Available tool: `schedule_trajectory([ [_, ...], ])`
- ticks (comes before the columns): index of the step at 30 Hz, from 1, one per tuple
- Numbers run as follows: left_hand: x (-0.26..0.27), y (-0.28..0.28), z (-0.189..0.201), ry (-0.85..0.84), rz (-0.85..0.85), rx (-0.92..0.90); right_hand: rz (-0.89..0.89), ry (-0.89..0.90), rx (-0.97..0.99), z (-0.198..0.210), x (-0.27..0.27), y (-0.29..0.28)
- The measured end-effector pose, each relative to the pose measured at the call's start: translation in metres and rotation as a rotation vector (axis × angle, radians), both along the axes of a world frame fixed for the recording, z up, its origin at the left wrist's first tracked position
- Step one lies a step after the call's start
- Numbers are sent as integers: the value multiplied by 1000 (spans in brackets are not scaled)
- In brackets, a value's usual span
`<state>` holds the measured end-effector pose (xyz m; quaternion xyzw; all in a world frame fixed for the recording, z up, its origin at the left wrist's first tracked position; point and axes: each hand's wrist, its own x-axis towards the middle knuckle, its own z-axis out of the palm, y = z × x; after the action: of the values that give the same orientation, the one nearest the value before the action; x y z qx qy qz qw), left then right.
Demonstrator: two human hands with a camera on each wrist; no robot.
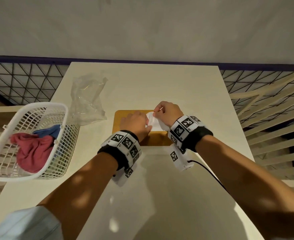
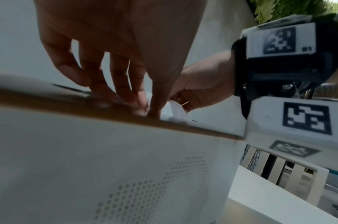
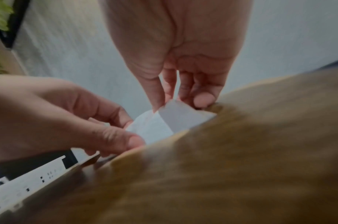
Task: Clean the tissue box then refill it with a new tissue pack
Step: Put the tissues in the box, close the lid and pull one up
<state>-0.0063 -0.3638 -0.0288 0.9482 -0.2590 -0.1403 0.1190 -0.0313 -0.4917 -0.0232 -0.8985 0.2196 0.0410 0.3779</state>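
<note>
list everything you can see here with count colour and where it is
tissue box: one, wooden lid over white perforated sides, table centre
tissue: one visible, white, sticking up through the lid
plastic wrapper: one, clear, empty-looking, left of the box
basket: one, white, table's left edge
cloths: one red, one blue, inside the basket
table: one, cream
chairs: cream slats, either side of the table
wrist bands: two, black with black-and-white markers
left hand: fingers on the lid, thumb and finger on the tissue
right hand: grip pinching the tissue's top edge
</note>
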Motion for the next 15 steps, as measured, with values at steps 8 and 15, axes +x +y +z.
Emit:
schedule_trajectory([
  [8,24,7,21,246,101,-244,325,132,-355,15,-33,10],
  [15,36,2,30,246,74,-285,324,134,-442,8,-25,21],
])
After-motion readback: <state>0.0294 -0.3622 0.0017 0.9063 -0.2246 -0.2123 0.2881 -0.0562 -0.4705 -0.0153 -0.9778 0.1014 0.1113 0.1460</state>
